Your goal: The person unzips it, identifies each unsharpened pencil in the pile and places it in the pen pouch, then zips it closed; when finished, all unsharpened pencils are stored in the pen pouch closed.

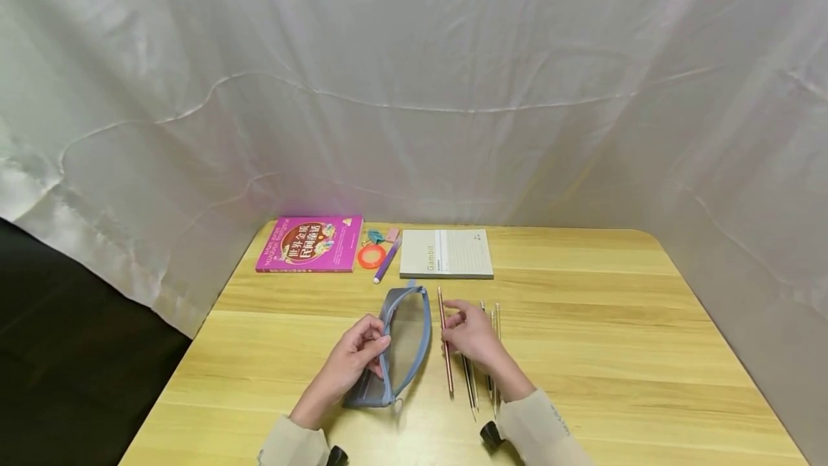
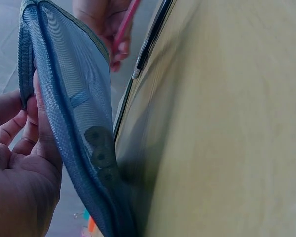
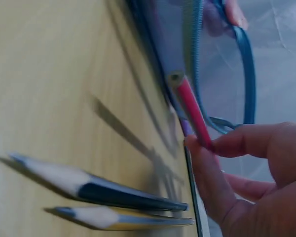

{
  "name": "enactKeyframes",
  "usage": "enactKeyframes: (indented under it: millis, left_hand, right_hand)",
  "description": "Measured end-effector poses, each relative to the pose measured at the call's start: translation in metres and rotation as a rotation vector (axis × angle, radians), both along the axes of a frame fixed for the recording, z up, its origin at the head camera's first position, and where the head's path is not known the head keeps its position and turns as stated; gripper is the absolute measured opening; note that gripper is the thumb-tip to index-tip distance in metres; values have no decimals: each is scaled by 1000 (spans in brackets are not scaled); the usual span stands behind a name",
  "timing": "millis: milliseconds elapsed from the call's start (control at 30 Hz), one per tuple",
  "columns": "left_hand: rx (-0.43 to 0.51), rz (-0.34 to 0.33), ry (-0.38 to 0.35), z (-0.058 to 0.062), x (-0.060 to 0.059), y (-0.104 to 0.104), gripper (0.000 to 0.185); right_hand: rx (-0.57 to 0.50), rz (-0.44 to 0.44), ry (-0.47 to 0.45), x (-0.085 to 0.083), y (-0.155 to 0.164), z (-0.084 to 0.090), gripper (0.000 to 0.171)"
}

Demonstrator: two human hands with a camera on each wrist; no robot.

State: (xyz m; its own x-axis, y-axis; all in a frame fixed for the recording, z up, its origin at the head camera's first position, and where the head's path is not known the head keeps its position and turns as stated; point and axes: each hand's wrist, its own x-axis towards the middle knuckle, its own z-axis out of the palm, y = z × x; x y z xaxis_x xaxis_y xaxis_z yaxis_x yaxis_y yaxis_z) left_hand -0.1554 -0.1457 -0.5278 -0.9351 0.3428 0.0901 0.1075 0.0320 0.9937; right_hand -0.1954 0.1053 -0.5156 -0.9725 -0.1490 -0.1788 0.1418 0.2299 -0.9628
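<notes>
My left hand (image 1: 354, 348) pinches one edge of a blue-trimmed mesh zip pouch (image 1: 407, 328), thumb over the rim. The pouch stands tilted on the table, its zip mouth gaping toward the right. Between thumb and fingers of my right hand (image 1: 474, 335) is a red pencil (image 1: 448, 365), held just right of that mouth. In the right wrist view the pencil's flat, unsharpened end (image 3: 176, 78) points toward the pouch. Below that hand lie a black pencil (image 3: 123, 191) and a yellow pencil (image 3: 138, 219), both sharpened; more pencils are partly hidden under the wrist.
Farther back on the wooden table (image 1: 582, 351) lie a pink book (image 1: 343, 254), an orange tape ring (image 1: 371, 257), a purple marker (image 1: 388, 260) and a pale notebook (image 1: 420, 250). A small teal item and a pink one sit behind the ring. Grey curtains (image 1: 420, 149) enclose the table.
</notes>
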Motion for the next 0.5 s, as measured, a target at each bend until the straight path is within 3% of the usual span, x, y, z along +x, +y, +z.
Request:
enactKeyframes:
  millis: [200,500]
  left_hand:
    - [0,6,-3,1,-1,1,20]
    - [-2,-7,1,-2,-2,6,19]
  right_hand:
    - [-214,-9,32,-1,4,10,82]
    - [-333,-7,8,3,3,15,89]
